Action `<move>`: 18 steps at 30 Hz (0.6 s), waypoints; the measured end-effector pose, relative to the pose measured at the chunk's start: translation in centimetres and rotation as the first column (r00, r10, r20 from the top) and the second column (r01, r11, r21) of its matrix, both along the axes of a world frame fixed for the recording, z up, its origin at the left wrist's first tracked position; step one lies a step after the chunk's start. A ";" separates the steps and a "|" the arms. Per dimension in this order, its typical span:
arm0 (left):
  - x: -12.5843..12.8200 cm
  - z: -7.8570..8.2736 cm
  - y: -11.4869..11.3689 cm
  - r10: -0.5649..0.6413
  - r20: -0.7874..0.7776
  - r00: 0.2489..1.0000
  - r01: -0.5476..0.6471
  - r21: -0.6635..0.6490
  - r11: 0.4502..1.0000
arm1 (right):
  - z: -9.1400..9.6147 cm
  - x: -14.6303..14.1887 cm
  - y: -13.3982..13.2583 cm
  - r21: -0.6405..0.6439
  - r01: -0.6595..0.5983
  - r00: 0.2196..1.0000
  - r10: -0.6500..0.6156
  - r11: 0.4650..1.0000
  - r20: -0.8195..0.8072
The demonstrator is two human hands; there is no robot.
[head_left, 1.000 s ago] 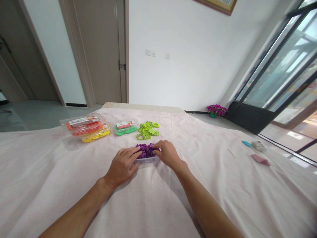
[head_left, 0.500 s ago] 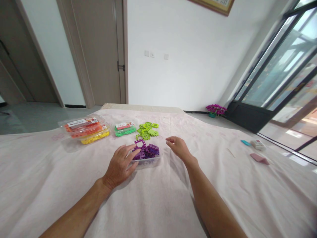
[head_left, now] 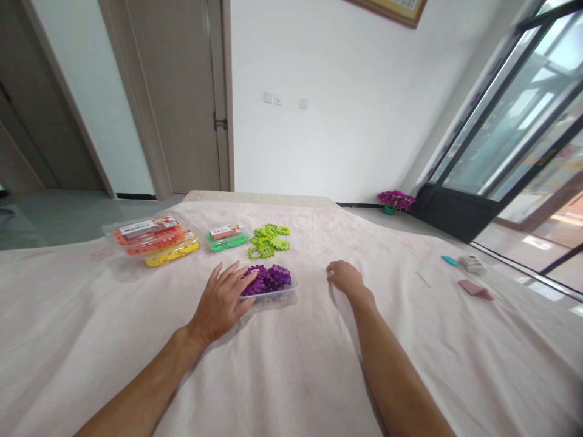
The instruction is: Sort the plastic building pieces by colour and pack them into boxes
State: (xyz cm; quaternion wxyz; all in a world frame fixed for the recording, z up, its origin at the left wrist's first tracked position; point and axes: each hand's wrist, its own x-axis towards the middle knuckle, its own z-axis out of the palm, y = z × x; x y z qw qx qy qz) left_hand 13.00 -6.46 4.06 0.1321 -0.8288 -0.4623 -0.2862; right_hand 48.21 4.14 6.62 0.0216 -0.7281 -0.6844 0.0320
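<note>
A clear plastic tray [head_left: 288,292] heaped with purple puzzle pieces [head_left: 268,280] lies on the pale pink cloth in front of me. My left hand [head_left: 222,301] rests flat against the tray's left side, fingers stretched out and touching the purple pieces. My right hand [head_left: 345,276] lies on the cloth a short way right of the tray, fingers curled under; whether anything is in them is hidden. Loose lime-green pieces [head_left: 268,240] sit just beyond the tray.
Closed clear boxes of orange and yellow pieces [head_left: 152,237] and of green pieces [head_left: 226,237] stand at the back left. A teal item [head_left: 450,261], a small white box [head_left: 472,263] and a pink card [head_left: 475,289] lie at the right. The bed's far edge [head_left: 259,196] is beyond.
My right hand left the purple pieces and moved right, settling on the cloth with fingers curled. My left hand flattened beside the tray; a raised purple piece dropped back onto the heap.
</note>
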 end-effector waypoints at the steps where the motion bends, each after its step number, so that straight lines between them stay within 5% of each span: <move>1: 0.0 0.0 -0.1 -0.006 -0.006 1.000 0.006 0.008 1.000 | -0.1 0.0 0.0 0.023 0.001 1.000 -0.002 1.000 0.002; 12: -0.1 -1.0 0.2 -0.113 0.012 0.994 0.112 0.030 0.993 | -0.5 -1.4 -0.4 0.095 -0.068 0.998 0.066 0.993 0.017; 18: -0.3 -1.3 0.5 -0.130 0.065 0.989 0.125 0.067 0.990 | -0.9 1.9 0.6 0.134 0.170 0.985 -0.165 0.976 -0.046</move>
